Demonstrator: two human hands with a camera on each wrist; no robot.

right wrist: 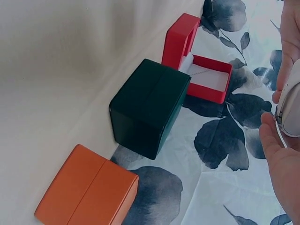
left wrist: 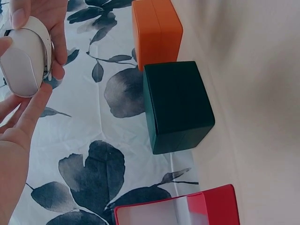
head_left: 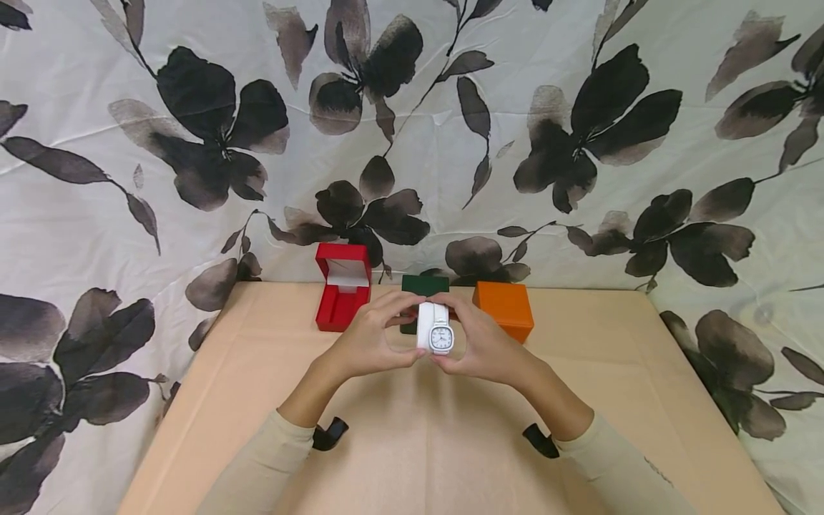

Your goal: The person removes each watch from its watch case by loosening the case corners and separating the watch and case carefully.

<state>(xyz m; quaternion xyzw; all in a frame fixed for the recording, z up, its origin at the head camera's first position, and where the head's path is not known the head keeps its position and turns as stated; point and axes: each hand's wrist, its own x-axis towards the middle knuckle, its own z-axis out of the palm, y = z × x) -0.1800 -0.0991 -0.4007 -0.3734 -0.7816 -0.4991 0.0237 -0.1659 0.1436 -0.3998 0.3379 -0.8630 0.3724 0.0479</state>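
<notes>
A white wristwatch [head_left: 441, 338] with a square-rounded face is held up over the table, its strap around a white watch cushion [head_left: 423, 325]. My left hand [head_left: 370, 336] pinches the cushion side between thumb and fingers. From the other side, my right hand [head_left: 486, 343] pinches the watch side the same way. In the left wrist view the smooth end of the cushion [left wrist: 21, 63] shows between both hands. Only part of the white piece [right wrist: 291, 108] appears at the edge of the right wrist view.
Along the table's back edge stand an open red box [head_left: 343, 307] with its lid up, a closed dark green box [head_left: 425, 285] partly behind the hands, and a closed orange box [head_left: 504, 309]. Behind them hangs a floral cloth [head_left: 450, 143]. The tabletop [head_left: 425, 443] is beige.
</notes>
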